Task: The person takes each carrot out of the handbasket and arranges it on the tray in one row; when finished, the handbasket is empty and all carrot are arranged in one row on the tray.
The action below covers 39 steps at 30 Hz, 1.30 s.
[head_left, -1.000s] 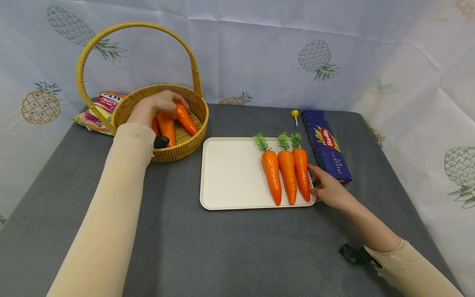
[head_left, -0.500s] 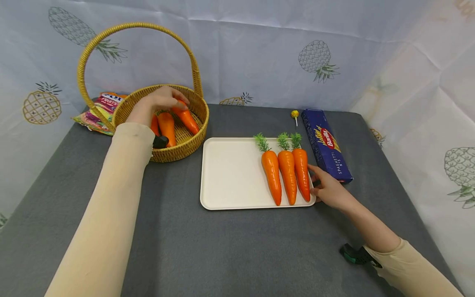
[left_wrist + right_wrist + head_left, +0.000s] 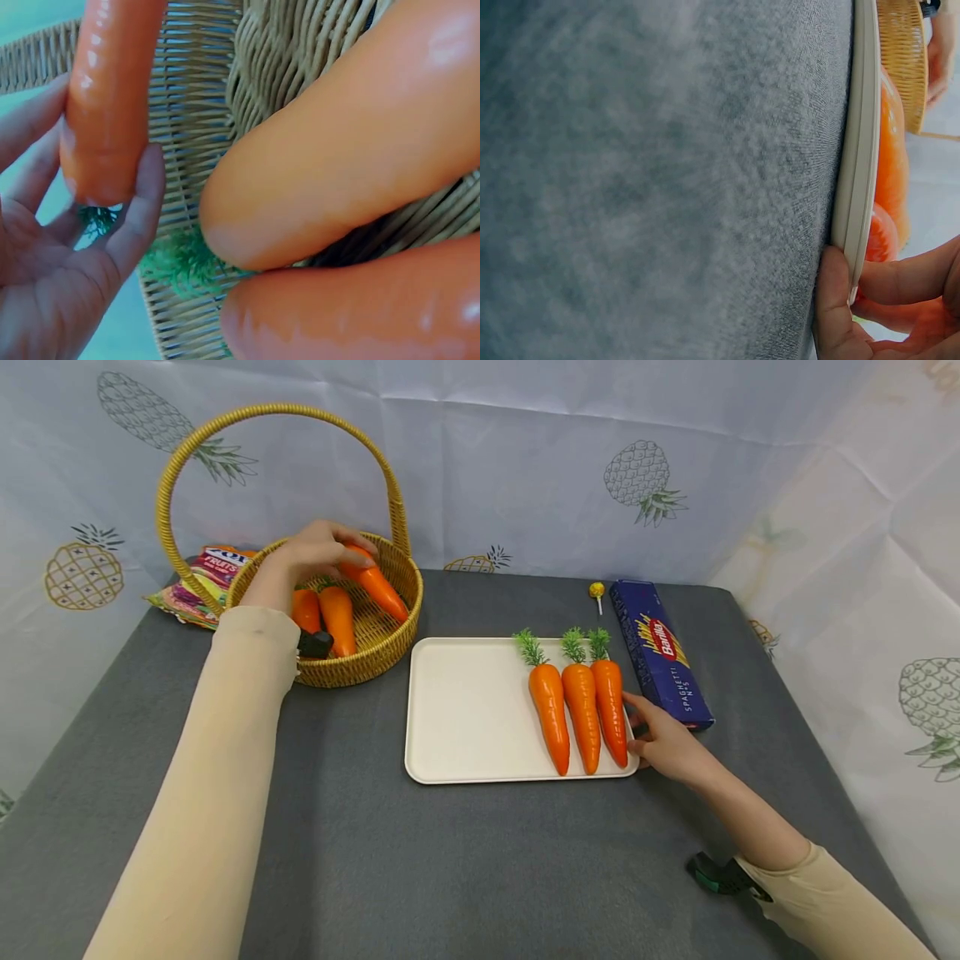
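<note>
Inside the wicker basket (image 3: 375,662), my left hand (image 3: 313,558) grips an orange carrot (image 3: 381,591) by its thick top end, its point slanting down toward the basket's right rim. Fingers and thumb lie on either side of it in the left wrist view, green leaves (image 3: 99,219) showing beneath. Two more carrots, one in the middle (image 3: 339,620) and one at the left (image 3: 305,610), lie in the basket. My right hand (image 3: 667,745) pinches the right edge of the cream tray (image 3: 465,714). On the tray's right half, three leafy carrots (image 3: 581,714) lie side by side.
A blue spaghetti box (image 3: 662,656) lies right of the tray, with a yellow lollipop (image 3: 596,592) beside its far end. A colourful bag (image 3: 206,585) sits behind the basket's left side. The basket's tall handle (image 3: 277,410) arches overhead. Grey cloth (image 3: 480,868) covers the table.
My left hand has risen slightly and moved a little left, with the carrot in its grip lifting and shifting in the basket. The right hand and tray stay where they were.
</note>
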Available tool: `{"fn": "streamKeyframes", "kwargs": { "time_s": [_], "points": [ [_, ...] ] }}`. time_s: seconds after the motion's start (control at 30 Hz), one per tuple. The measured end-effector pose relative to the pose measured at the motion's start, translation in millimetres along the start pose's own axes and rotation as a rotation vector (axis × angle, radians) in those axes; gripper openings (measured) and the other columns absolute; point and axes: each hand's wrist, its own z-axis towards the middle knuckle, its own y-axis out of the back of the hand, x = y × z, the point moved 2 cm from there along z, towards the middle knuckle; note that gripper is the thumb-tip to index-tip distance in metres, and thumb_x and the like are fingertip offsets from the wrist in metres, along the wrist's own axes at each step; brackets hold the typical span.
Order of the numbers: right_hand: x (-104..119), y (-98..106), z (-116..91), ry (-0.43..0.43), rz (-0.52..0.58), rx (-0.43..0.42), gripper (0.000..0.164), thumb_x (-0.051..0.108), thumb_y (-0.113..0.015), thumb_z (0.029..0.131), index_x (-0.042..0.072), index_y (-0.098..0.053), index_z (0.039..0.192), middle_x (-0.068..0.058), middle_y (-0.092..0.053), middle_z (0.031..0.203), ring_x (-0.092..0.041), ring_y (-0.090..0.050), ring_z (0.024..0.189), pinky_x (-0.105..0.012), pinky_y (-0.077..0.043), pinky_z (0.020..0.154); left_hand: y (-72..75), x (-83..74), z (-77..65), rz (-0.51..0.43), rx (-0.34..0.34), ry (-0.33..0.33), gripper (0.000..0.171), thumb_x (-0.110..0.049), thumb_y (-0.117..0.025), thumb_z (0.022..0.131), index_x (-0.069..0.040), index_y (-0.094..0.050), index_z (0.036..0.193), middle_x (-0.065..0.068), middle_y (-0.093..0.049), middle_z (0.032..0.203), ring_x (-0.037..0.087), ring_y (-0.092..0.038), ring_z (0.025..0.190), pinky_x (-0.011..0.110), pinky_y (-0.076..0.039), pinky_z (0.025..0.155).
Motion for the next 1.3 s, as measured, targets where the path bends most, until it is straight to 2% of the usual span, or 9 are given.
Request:
{"fn": "streamKeyframes", "kwargs": {
  "time_s": [0.13,0.27,0.37,0.5,0.73,0.83,0.97,1.3],
  "points": [
    [-0.5,0.3,0.2,-0.005,0.0,0.001,0.077,-0.004,-0.054,0.092,-0.003,-0.012,0.157,-0.032,-0.047,0.129,-0.023,-0.06,0.087,-0.031,-0.062,0.068,4.0,0.6,-2.8,-0.065,-0.021,-0.021,0.054,-0.035,-0.065,0.094,-0.014,-0.053,0.143,-0.002,-0.051,0.14,0.003,-0.06,0.094,0.04,-0.046,0.106],
    [-0.7,0.6,0.2,-0.003,0.0,0.004,0.077,-0.004,-0.054,0.092,-0.003,-0.012,0.157,-0.033,-0.047,0.13,-0.023,-0.06,0.089,-0.031,-0.062,0.069,5.4,1.2,-5.2,-0.192,-0.045,-0.062,0.048,-0.026,-0.068,0.093,-0.011,-0.058,0.138,-0.009,-0.058,0.127,0.004,-0.065,0.089,0.028,-0.054,0.092],
    [-0.5,0.7,0.0,-0.003,0.002,0.005,0.077,-0.004,-0.054,0.092,-0.003,-0.012,0.157,-0.033,-0.046,0.13,-0.024,-0.06,0.09,-0.032,-0.062,0.069,6.7,0.8,-6.3,-0.322,-0.056,-0.088,0.042,-0.019,-0.069,0.092,-0.011,-0.062,0.133,-0.009,-0.06,0.12,0.007,-0.066,0.088,0.023,-0.057,0.082],
    [0.3,1.0,-0.1,-0.002,0.002,0.005,0.077,-0.004,-0.054,0.092,-0.003,-0.012,0.157,-0.033,-0.046,0.13,-0.024,-0.06,0.091,-0.032,-0.063,0.07,8.6,-3.0,-9.3,-0.42,-0.067,-0.113,0.036,-0.013,-0.07,0.091,-0.012,-0.067,0.127,-0.006,-0.059,0.12,0.009,-0.064,0.092,0.021,-0.059,0.078],
    [1.7,1.3,-0.7,0.0,0.008,0.006,0.077,-0.005,-0.053,0.091,-0.004,-0.012,0.157,-0.032,-0.047,0.128,-0.023,-0.06,0.088,-0.031,-0.062,0.069,11.3,-11.9,-18.9,-0.443,-0.073,-0.171,0.023,-0.011,-0.072,0.09,-0.019,-0.074,0.111,-0.005,-0.061,0.118,0.011,-0.064,0.094,0.022,-0.06,0.077],
    [1.8,1.2,-0.8,0.0,0.016,0.006,0.078,-0.006,-0.053,0.091,-0.004,-0.011,0.157,-0.032,-0.047,0.126,-0.022,-0.06,0.086,-0.031,-0.062,0.068,11.4,-15.2,-23.0,-0.418,-0.078,-0.185,0.027,-0.012,-0.072,0.089,-0.017,-0.073,0.116,-0.005,-0.06,0.119,0.011,-0.065,0.091,0.022,-0.059,0.078],
    [1.7,0.9,-0.7,0.002,0.02,0.007,0.078,-0.006,-0.053,0.091,-0.004,-0.011,0.157,-0.031,-0.048,0.124,-0.022,-0.059,0.085,-0.03,-0.062,0.068,11.0,-19.7,-26.7,-0.432,-0.066,-0.201,0.034,-0.011,-0.072,0.089,-0.011,-0.069,0.123,-0.002,-0.06,0.121,0.011,-0.066,0.091,0.021,-0.059,0.078],
    [1.3,0.2,0.0,-0.005,0.015,0.002,0.078,-0.006,-0.053,0.091,-0.003,-0.012,0.157,-0.03,-0.048,0.122,-0.022,-0.059,0.084,-0.03,-0.062,0.068,5.1,-33.2,-35.7,-0.486,-0.038,-0.318,0.026,-0.002,-0.071,0.088,-0.008,-0.074,0.114,0.002,-0.059,0.121,0.015,-0.064,0.095,0.02,-0.06,0.077]
  ]
}}
